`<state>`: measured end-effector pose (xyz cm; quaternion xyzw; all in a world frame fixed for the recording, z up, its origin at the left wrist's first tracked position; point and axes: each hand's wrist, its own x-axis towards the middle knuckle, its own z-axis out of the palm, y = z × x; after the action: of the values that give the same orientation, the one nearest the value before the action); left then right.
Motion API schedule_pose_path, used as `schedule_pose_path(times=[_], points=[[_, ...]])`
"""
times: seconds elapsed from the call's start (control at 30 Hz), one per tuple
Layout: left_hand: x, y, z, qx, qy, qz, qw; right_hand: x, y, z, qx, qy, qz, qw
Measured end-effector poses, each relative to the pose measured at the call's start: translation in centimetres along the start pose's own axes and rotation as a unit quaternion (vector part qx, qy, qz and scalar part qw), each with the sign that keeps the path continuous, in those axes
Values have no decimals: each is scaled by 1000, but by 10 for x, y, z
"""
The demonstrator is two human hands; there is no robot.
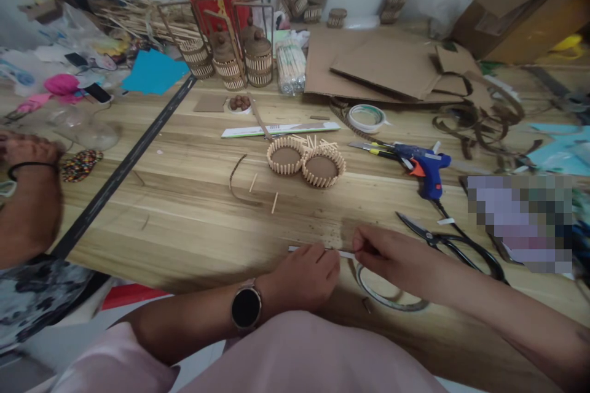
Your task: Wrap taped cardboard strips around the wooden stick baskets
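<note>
Near the table's front edge my left hand (310, 276), with a watch on its wrist, is closed over a thin white strip (346, 254). To its right my right hand (375, 252) pinches the strip's other end. A ring of tape or strip (405, 306) lies under and beside my right hand. Beyond my hands stand two joined round trays (320, 167) with brown bases and rims of short wooden sticks. Loose sticks (275, 202) and a curved brown strip (233, 181) lie to their left.
Black scissors (454, 245), a blue glue gun (426, 166) and a cutter (373, 149) lie to the right. Lidded stick baskets (258, 58), cardboard (382, 67) and a white tape roll (367, 118) are farther back. Another person's arm (34, 209) rests at the left.
</note>
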<state>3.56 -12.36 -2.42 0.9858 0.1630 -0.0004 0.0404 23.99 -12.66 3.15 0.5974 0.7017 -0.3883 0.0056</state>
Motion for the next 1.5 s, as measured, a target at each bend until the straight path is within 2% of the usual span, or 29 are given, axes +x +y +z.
schedule_pose_path(times=[0.2, 0.4, 0.6, 0.77, 0.9, 1.07, 1.2, 1.27, 1.4, 1.5], points=[[6, -7, -14, -51, -33, -12, 998, 3, -5, 2, -20, -7, 25, 999], [9, -27, -36, -205, 5, -99, 974, -17, -16, -5, -16, 2, 7, 1000], [11, -33, -51, -405, -37, -104, 908, -32, -26, -11, -47, 9, 6, 999], [14, -32, -44, -504, -60, -138, 850, -36, -28, -10, -86, 29, 8, 996], [17, -29, -38, -565, -93, -200, 795, -39, -26, -6, -89, 55, -20, 994], [19, -29, -43, -610, -70, -264, 744, -47, -25, 7, -73, 117, -90, 986], [22, -28, -49, -653, -52, -304, 692, -54, -26, 16, -78, 159, -102, 979], [23, -26, -50, -662, -44, -308, 682, -58, -27, 20, -76, 177, -105, 976], [23, -28, -49, -655, -62, -305, 688, -71, -25, 28, -62, 193, -116, 972], [20, -37, -49, -642, -17, -343, 686, -87, -20, 30, -43, 205, -94, 973]])
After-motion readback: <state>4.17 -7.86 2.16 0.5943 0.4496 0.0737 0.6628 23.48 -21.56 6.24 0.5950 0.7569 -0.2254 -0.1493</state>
